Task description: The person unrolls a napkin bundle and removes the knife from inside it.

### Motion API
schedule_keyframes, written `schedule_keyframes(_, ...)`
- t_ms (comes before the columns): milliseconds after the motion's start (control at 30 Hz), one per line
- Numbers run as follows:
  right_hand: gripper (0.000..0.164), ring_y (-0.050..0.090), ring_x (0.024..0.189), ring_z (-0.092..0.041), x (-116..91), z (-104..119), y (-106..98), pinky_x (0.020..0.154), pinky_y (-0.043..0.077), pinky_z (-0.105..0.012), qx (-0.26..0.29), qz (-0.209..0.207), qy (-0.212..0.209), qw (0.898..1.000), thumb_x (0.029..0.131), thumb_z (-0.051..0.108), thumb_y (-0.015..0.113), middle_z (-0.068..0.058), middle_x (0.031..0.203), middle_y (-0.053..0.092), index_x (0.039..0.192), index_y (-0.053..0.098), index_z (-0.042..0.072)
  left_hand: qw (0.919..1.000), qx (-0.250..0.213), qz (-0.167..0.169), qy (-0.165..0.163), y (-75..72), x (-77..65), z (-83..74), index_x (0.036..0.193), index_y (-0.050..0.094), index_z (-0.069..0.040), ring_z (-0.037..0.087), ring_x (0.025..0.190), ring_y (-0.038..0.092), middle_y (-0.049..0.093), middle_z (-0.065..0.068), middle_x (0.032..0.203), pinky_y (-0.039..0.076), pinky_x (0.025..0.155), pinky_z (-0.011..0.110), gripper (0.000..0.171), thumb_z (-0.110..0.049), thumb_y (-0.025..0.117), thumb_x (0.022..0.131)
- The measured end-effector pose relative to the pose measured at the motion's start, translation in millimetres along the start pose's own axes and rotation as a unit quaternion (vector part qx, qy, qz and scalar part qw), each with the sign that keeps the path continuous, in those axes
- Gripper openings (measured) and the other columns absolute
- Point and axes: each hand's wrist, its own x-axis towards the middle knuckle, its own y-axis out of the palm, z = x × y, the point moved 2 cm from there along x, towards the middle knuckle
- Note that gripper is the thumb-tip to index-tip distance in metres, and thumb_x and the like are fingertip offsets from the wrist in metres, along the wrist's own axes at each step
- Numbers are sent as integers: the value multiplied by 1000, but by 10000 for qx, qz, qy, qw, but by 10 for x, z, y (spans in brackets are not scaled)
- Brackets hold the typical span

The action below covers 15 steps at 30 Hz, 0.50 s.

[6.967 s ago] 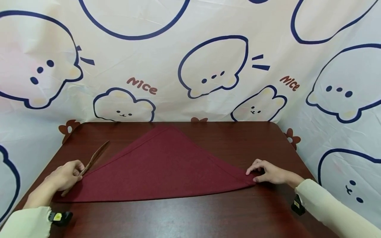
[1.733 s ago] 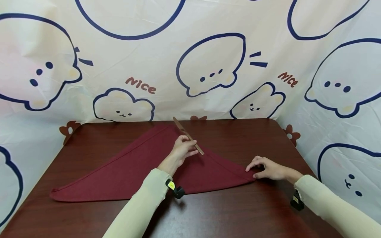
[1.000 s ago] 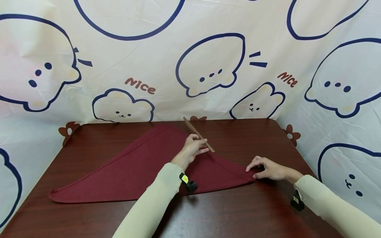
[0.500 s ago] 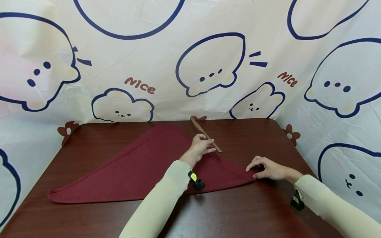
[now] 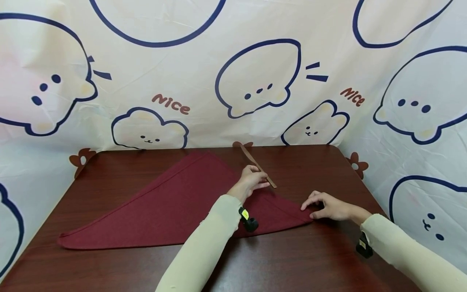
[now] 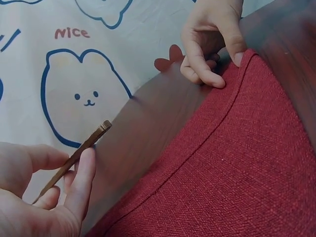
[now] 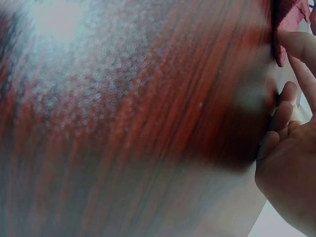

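Note:
A dark red cloth (image 5: 157, 215), folded into a broad triangle, lies flat on the brown table. Above its right slope my left hand (image 5: 251, 180) pinches a slim wooden knife (image 5: 251, 157) near its handle end, blade pointing to the back. The left wrist view shows the knife's squared handle end (image 6: 104, 126) beyond the thumb and fingers. At the cloth's right corner my right hand (image 5: 326, 206) grips the tip with thumb and index finger, the other fingers curled under. In the right wrist view only a small bit of cloth (image 7: 282, 42) shows beside the fingers.
The glossy table (image 5: 277, 263) extends in front of the cloth and behind it. A pale patterned curtain (image 5: 204, 89) hangs along the table's back edge and both sides.
My left hand has left the cloth's left corner, carrying the knife across to the right side. In the last second it shifts slightly farther right. My right hand stays at its corner.

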Motion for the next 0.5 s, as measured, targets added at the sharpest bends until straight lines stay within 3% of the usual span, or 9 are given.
schedule_keyframes(200,22,48,101,-12,2,-2,6,86,38,-28,-27,-17,-58,10000,90,15,75,-9,109,60,112,75,14,9999,33,-70,-93,11,51,19,128,40,0,27,103,67,52,25,135,61,86,35,39,5,60,95)
schedule_keyframes(500,22,49,101,-11,7,4,12,87,39,-28,3,-15,-90,10000,90,14,75,-9,109,60,112,75,14,9993,-107,-286,-197,54,80,82,134,41,-1,32,114,68,54,26,134,61,84,32,43,3,62,96)
